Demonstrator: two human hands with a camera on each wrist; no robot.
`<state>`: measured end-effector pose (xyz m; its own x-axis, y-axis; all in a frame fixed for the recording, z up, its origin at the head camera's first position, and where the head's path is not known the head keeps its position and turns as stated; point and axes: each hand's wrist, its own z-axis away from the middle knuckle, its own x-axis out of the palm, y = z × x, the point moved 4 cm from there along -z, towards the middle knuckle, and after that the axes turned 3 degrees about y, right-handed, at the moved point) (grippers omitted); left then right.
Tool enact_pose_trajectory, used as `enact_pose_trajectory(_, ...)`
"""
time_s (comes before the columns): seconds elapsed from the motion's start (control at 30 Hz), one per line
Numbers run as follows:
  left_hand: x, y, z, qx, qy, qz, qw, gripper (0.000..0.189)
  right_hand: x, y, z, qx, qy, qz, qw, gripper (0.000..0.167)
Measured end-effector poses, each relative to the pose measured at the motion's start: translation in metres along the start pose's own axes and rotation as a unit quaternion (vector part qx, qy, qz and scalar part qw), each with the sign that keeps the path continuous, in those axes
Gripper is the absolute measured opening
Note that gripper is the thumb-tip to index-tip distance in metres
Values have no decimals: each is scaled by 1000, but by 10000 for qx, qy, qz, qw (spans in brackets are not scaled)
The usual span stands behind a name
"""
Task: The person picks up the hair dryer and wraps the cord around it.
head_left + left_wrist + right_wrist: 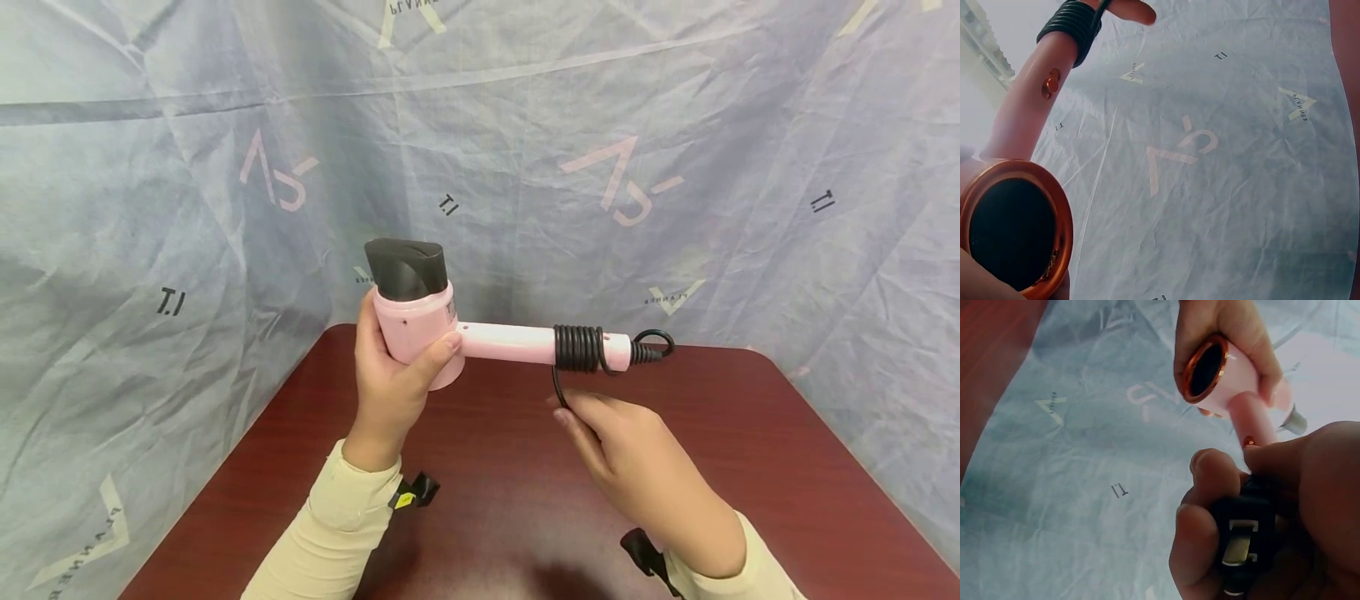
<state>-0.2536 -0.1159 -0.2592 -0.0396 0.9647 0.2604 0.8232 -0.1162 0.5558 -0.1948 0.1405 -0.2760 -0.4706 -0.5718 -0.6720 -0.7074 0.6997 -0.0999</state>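
A pink hair dryer (506,342) with a black flat nozzle (408,271) is held up above the table, its handle pointing right. My left hand (393,392) grips the body, thumb across the front near the handle joint. Black cord (577,348) is wound in several tight turns round the handle's end. Below those turns my right hand (637,454) pinches the hanging cord. In the right wrist view a black plug (1244,544) with metal prongs sits within the right fingers. The left wrist view shows the dryer's copper-rimmed round end (1065,231) and a copper switch (1052,84).
A dark red table (495,467) lies under both hands. Grey printed cloth (510,167) hangs behind it and along both sides. Black straps sit at both wrists, the left one (423,489) beside a cream sleeve (330,517).
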Motion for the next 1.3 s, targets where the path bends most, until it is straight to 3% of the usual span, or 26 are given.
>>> enact_pose_trajectory(0.3, -1, -2, -3, 13, 140, -308, 9994, 78, -15, -8, 0, -258, -34, -15, 9997, 16)
enact_pose_trajectory(0.6, 12, 24, 0, 116, -1, -685, 9976, 76, -27, -12, 1, -339, 189, -61, 9992, 20)
enact_pose_trajectory(0.7, 12, 22, 1, 191, -82, -821, 9964, 77, -32, -11, -1, -406, 379, -76, 9984, 19)
enact_pose_trajectory(0.83, 8, 8, 3, 127, -231, -1115, 9934, 83, -39, -11, -2, -508, 921, -155, 9943, 21)
enact_pose_trajectory(0.97, 7, -2, 4, 10, -403, -1306, 9906, 85, -44, -7, -3, -350, 1394, -132, 9895, 31)
enact_pose_trajectory(1.17, 9, -3, 3, 56, -700, -1413, 9875, 85, -47, 2, -3, 47, 1551, -253, 9876, 42)
enact_pose_trajectory(1.3, 11, -2, 4, 47, -949, -1596, 9826, 86, -47, 9, -3, 225, 1464, -436, 9880, 33)
